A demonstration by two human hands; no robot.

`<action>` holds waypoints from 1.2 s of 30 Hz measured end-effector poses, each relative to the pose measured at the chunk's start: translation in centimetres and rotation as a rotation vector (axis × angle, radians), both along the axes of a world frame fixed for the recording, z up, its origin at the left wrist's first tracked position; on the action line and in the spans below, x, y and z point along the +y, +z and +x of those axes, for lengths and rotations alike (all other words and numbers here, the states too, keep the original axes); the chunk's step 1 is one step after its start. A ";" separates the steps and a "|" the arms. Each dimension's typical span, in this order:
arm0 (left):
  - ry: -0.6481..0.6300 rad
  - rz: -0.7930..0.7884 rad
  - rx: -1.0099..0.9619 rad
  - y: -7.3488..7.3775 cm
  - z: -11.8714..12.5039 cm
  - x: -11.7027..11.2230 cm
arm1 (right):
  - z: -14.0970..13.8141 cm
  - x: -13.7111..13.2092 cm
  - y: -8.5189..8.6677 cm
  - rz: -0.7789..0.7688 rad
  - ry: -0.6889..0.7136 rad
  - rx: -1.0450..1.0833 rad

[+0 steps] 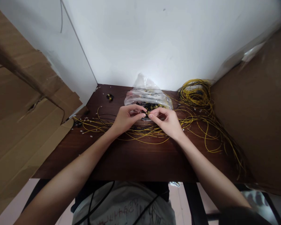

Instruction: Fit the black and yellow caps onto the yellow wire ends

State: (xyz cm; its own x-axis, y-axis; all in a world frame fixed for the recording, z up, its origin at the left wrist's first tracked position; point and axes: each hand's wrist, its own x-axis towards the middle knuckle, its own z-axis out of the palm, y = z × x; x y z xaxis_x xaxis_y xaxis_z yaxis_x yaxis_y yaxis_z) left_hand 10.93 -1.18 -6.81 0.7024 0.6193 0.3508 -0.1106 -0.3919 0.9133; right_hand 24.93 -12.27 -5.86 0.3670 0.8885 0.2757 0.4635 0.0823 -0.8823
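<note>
My left hand point(131, 116) and my right hand point(166, 119) meet over the middle of the table, thumb and forefinger closed on each. Between the fingertips is a short bit of yellow wire point(146, 109), pinched on the left side. At the right fingertips sits a small yellowish part, mostly covered by the fingers. Just behind the hands lies a clear plastic bag point(145, 84), its mouth facing me, with many small black and yellow parts point(155, 105) in it. Long yellow and black wires point(152, 142) run across the table under both wrists.
A coil of yellow and black wire point(194, 93) lies at the back right. One small black and yellow piece point(110, 97) rests at the back left, with white scraps scattered around. Cardboard point(25, 93) on the left and a large brown box point(255, 109) on the right flank the dark table point(131, 162).
</note>
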 end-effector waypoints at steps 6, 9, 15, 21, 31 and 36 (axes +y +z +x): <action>0.013 0.008 0.003 0.1 0.0 0.0 | 0.1 -0.1 -0.1 -0.015 0.019 -0.057; 0.000 0.015 0.018 0.0 0.0 0.0 | 0.0 -0.1 -0.1 -0.012 0.025 -0.061; -0.030 -0.004 0.045 -0.2 0.1 -0.3 | 0.0 -0.2 -0.1 -0.014 0.036 -0.107; -0.025 -0.006 0.071 0.0 0.1 -0.5 | -0.1 -0.2 -0.2 -0.017 0.034 -0.115; -0.017 0.007 0.083 0.1 0.1 -0.5 | -0.3 -0.2 -0.2 -0.015 0.029 -0.139; -0.002 -0.034 0.075 0.3 0.0 -0.4 | -0.2 -0.2 -0.1 -0.007 -0.002 -0.117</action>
